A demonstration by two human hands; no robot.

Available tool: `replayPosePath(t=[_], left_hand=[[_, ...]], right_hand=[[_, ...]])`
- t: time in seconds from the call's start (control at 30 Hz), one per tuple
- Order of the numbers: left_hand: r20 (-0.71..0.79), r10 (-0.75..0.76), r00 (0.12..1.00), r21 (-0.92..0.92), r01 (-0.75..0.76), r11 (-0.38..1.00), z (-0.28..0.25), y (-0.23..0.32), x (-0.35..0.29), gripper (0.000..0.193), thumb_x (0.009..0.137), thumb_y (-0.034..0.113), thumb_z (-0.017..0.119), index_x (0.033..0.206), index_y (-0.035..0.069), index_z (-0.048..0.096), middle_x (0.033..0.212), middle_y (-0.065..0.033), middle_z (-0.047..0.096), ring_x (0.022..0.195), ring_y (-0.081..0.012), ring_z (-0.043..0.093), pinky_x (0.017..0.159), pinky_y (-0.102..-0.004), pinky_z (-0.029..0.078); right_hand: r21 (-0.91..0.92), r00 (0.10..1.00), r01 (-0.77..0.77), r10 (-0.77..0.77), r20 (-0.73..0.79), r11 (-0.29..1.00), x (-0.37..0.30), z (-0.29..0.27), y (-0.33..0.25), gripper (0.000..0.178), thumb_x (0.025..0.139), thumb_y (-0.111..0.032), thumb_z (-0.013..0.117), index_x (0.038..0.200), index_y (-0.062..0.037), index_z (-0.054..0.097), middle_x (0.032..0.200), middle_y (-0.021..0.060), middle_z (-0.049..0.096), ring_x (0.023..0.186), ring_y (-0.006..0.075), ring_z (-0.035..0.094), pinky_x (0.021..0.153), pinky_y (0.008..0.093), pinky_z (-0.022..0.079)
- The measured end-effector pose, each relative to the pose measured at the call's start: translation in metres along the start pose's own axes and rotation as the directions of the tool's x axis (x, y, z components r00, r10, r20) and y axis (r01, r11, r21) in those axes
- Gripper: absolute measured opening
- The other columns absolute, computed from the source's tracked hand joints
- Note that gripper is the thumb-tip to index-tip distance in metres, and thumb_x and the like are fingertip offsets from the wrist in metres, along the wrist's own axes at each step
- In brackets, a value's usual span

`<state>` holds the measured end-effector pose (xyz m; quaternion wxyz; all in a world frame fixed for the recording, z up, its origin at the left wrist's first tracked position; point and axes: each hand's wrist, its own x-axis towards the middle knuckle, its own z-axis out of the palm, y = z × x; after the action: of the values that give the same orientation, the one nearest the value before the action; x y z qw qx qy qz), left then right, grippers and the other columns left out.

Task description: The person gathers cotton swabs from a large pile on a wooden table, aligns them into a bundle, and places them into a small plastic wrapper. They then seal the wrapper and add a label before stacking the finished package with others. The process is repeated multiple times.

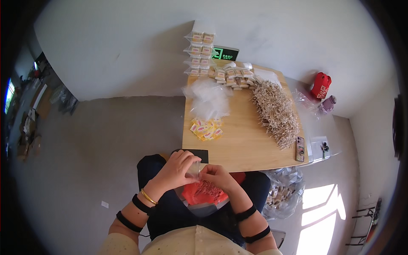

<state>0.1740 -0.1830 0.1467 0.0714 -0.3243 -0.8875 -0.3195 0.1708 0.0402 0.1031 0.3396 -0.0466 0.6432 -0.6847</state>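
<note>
Just past the table's near edge, above my lap, my left hand grips a small clear plastic bag with its fingers curled round it. My right hand pinches the bag's lower right side. What lies inside the bag is hard to make out. Below both hands, a red plastic bag lies open on my lap with a heap of thin sticks in it. A dark flat pad sits on the table edge beside my left hand.
The wooden table bears yellow cards, clear bags, a cotton swab pile, filled packs, stacked packs and a phone. A plastic sack of packs stands right of my legs.
</note>
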Motion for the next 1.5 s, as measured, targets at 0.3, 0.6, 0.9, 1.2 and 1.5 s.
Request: replayPosePath(t=[0.3, 0.6, 0.9, 1.2, 1.5], left_hand=[[0.023, -0.191, 0.981, 0.069, 0.189, 0.98, 0.005, -0.039, -0.025, 0.06, 0.068, 0.024, 0.09, 0.119, 0.01, 0.062, 0.112, -0.0072, 0.06, 0.107, -0.0292, 0.057, 0.096, -0.0414, 0.045], [0.136, -0.412, 0.901, 0.298, 0.359, 0.884, 0.038, -0.151, -0.066, 0.058, 0.069, 0.029, 0.09, 0.118, 0.013, 0.063, 0.109, -0.0051, 0.061, 0.108, -0.0275, 0.057, 0.094, -0.0403, 0.04], [0.227, -0.369, 0.901, 0.135, 0.347, 0.928, 0.048, -0.168, -0.049, 0.07, 0.07, 0.032, 0.089, 0.131, 0.015, 0.061, 0.117, -0.0064, 0.062, 0.117, -0.0286, 0.055, 0.1, -0.0425, 0.039], [0.256, -0.311, 0.915, 0.111, 0.292, 0.95, 0.053, -0.154, -0.028, 0.077, 0.071, 0.032, 0.089, 0.139, 0.014, 0.058, 0.12, -0.0079, 0.061, 0.117, -0.0298, 0.055, 0.102, -0.043, 0.039], [0.278, -0.33, 0.902, 0.227, 0.272, 0.935, 0.061, -0.139, -0.017, 0.087, 0.07, 0.031, 0.089, 0.142, 0.002, 0.051, 0.119, -0.0134, 0.059, 0.112, -0.0326, 0.057, 0.099, -0.0422, 0.045]], right_hand=[[-0.162, 0.995, 0.036, -0.051, -0.09, 0.986, 0.033, -0.002, 0.039, 0.023, 0.097, -0.018, 0.068, 0.108, 0.0025, 0.071, 0.091, 0.0026, 0.07, 0.084, 0.0091, 0.062, 0.077, 0.0272, 0.051], [-0.18, 0.99, -0.035, 0.009, -0.14, 0.983, 0.039, -0.02, 0.065, 0.026, 0.099, -0.02, 0.064, 0.109, 0.0032, 0.07, 0.093, 0.0037, 0.07, 0.088, 0.0106, 0.061, 0.082, 0.0279, 0.05], [-0.153, 0.994, -0.065, 0.05, -0.097, 0.986, 0.048, -0.033, 0.073, 0.023, 0.104, -0.017, 0.058, 0.112, 0.0024, 0.068, 0.098, 0.0028, 0.069, 0.086, 0.0084, 0.064, 0.08, 0.0246, 0.051], [-0.146, 0.993, -0.065, 0.049, -0.109, 0.987, 0.051, -0.036, 0.08, 0.024, 0.104, -0.019, 0.059, 0.112, 0.0017, 0.068, 0.097, 0.0008, 0.069, 0.087, 0.0069, 0.062, 0.08, 0.0246, 0.051], [-0.111, 0.991, -0.065, 0.051, -0.126, 0.992, 0.05, -0.03, 0.078, 0.027, 0.1, -0.021, 0.063, 0.112, 0.0023, 0.07, 0.094, 0.0033, 0.07, 0.085, 0.0088, 0.061, 0.077, 0.026, 0.05]])
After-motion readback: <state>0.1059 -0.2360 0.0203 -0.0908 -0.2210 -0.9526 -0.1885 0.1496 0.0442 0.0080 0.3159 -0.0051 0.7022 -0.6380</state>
